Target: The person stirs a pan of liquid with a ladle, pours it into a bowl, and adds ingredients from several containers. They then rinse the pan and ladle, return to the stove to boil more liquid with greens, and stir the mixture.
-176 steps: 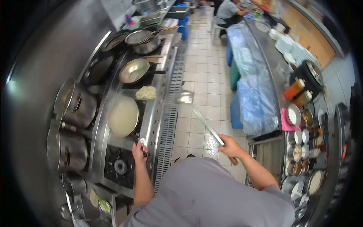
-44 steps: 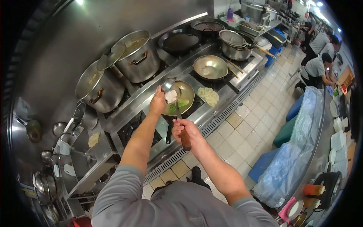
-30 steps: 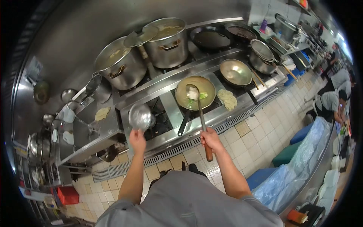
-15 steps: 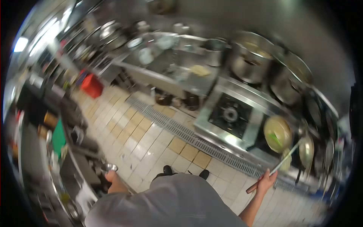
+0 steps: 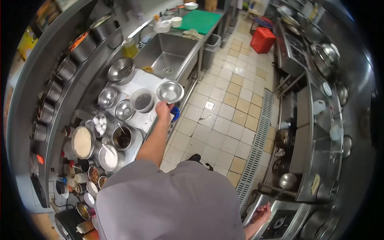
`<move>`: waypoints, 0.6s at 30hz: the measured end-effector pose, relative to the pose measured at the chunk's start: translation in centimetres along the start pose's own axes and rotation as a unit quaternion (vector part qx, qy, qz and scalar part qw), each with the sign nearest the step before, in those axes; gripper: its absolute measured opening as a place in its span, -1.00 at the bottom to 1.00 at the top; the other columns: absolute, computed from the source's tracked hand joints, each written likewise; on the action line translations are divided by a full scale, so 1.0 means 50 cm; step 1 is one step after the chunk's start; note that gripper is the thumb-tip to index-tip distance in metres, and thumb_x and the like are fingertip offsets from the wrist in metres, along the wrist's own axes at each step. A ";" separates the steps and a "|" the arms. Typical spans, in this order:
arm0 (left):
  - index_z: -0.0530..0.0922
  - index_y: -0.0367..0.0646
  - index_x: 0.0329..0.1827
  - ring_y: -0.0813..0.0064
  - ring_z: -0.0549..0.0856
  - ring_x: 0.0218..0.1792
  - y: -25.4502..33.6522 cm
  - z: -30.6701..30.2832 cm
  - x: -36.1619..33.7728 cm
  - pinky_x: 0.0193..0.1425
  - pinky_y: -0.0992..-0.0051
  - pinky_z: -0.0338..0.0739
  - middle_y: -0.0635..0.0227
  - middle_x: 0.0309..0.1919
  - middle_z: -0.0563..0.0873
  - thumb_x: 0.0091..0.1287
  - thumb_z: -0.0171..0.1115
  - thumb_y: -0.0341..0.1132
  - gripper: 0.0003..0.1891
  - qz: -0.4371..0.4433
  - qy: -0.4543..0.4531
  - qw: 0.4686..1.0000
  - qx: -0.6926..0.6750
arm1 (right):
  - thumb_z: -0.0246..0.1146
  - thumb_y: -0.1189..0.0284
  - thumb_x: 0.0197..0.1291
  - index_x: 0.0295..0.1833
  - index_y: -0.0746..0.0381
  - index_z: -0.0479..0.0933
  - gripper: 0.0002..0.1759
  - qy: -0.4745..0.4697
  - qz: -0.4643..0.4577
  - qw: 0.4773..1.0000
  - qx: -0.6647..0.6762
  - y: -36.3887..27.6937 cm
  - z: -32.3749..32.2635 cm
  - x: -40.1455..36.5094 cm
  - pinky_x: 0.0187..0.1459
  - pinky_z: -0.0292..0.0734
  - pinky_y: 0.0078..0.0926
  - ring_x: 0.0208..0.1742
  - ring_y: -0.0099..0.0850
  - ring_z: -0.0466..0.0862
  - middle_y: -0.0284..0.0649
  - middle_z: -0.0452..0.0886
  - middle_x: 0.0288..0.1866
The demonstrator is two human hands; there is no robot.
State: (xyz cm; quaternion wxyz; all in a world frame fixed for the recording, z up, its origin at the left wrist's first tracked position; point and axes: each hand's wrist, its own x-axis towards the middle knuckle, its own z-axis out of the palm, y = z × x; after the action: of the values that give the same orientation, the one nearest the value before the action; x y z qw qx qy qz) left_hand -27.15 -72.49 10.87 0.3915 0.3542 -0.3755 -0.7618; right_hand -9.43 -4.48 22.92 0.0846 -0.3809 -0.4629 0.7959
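My left hand [image 5: 164, 111] is closed on the near rim of a steel bowl [image 5: 170, 92], over the edge of the white worktop [image 5: 149, 81]. Just left of that bowl stands a white container [image 5: 142, 100] with dark contents, and further left are smaller steel bowls [image 5: 125, 110]. At the lower right, my right hand [image 5: 262, 213] is beside the stove [image 5: 282, 220]. Its fingers are curled, and what they hold, if anything, is too small to make out.
Beyond the bowls is a steel sink [image 5: 166, 54] with a green board [image 5: 200, 21] past it. Eggs [image 5: 99, 124], a white powder tub [image 5: 108, 157] and seasoning containers crowd the left. A red bin [image 5: 263, 40] stands on the tiled floor [image 5: 224, 98]; a floor drain [image 5: 256, 144] runs along the right counter.
The view has swung round from the stove to the left worktop. My left hand and its bowl are now over the worktop's edge. The long-handled ladle in my right hand is no longer clearly visible.
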 end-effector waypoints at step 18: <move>0.33 -0.26 0.26 0.09 0.58 0.18 0.263 -0.082 0.358 0.21 0.11 0.62 0.14 0.23 0.52 0.47 0.12 -0.31 -0.62 0.182 0.338 0.886 -0.260 | 0.19 0.28 0.30 -0.43 0.20 0.49 -0.72 0.027 0.326 0.851 -0.411 0.168 -0.035 0.573 -0.41 0.43 -0.33 -0.54 -0.37 0.51 -0.23 0.49 -0.60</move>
State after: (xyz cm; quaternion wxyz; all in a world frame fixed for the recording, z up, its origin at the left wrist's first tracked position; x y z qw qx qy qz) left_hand -27.28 -94.55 15.74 0.7046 0.4013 -0.0671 -0.5814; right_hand -26.33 5.96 0.57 -0.3310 -0.5314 -0.5944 0.5047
